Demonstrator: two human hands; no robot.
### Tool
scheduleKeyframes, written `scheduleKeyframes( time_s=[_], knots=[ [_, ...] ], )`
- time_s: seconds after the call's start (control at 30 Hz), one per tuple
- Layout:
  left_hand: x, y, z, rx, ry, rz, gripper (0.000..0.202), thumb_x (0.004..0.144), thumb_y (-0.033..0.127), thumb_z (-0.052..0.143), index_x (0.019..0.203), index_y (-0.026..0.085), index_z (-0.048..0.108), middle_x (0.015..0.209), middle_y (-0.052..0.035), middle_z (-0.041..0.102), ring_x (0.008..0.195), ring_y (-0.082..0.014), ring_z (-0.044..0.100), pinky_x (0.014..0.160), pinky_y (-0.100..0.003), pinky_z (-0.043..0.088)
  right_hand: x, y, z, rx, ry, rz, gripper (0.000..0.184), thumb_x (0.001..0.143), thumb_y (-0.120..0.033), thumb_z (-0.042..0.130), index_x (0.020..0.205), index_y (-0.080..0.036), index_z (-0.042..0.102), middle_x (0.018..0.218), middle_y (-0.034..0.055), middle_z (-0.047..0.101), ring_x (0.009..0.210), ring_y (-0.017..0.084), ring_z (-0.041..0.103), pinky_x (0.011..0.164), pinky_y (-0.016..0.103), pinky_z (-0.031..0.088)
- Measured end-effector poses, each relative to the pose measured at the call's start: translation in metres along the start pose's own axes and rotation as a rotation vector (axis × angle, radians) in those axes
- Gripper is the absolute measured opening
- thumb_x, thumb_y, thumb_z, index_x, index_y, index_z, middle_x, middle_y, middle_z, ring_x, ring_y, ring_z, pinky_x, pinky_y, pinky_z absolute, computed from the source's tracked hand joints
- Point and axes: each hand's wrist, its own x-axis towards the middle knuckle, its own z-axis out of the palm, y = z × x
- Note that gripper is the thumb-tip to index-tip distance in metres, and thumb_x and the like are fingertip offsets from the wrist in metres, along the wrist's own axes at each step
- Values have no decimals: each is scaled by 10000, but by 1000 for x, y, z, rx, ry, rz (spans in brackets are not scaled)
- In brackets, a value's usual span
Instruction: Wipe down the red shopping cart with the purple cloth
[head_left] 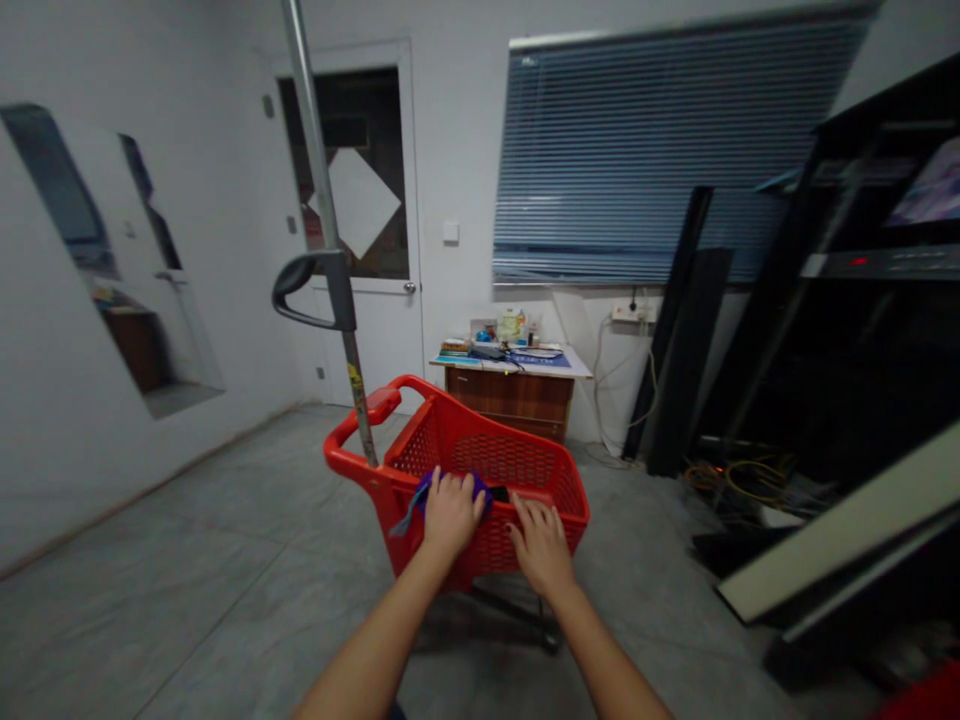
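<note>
A red plastic shopping cart (480, 430) stands in front of me, its basket walls full of small holes. My left hand (452, 512) is at the near rim, its fingers curled over a purple cloth item (478, 487) with a bluish strap or corner (403, 522) hanging outside the basket. Most of the cloth is hidden under that hand, so its kind is unclear. My right hand (541, 542) lies over the same rim farther right, fingers stretched and apart, with nothing seen in it. Between the hands a small black object (499, 494) shows at the rim.
A metal pole with a grey handle (345, 290) rises at the cart's left end. Behind stands a cluttered cabinet (517, 395) beneath window blinds (637, 160). A white door (367, 340) is at the back left. Dark racks, a pale board (840, 530) and cables (757, 480) fill the right side.
</note>
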Motion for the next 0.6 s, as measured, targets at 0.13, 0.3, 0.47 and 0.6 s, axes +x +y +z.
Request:
scheduleKeyframes(
  time_s=[0.13,0.3,0.47,0.6],
  knots=[
    [4,-34,-15,5,17,-4,397,934,423,396,1005,159,685,988,-138,722,1096,-287,594,1148,-503,190,-7,-8,0,-8,6,-4,529,965,-432,380,1467,-265,382,1395,70,539,1274,258,452,1150,485,224],
    [2,-64,-28,146,50,-110,437,927,414,385,974,107,692,941,-171,718,1109,-320,574,1139,-515,192,-11,-20,-2,44,-48,-14,534,959,-453,387,1464,-277,386,1364,70,568,1236,262,482,1103,469,286],
    [-8,-27,-5,64,36,-113,417,944,398,368,964,129,685,918,-140,720,1019,-287,611,1129,-515,216,-13,-5,-13,123,-162,-37,487,991,-410,280,1435,-274,429,1430,50,519,1313,219,441,1125,449,261],
    [-15,-14,7,-60,9,39,409,952,412,398,1184,164,625,1103,-107,702,1203,-281,539,1145,-500,218,-17,14,-20,136,-176,-79,500,976,-393,331,1436,-224,431,1445,69,501,1327,217,435,1120,422,293]
  ],
)
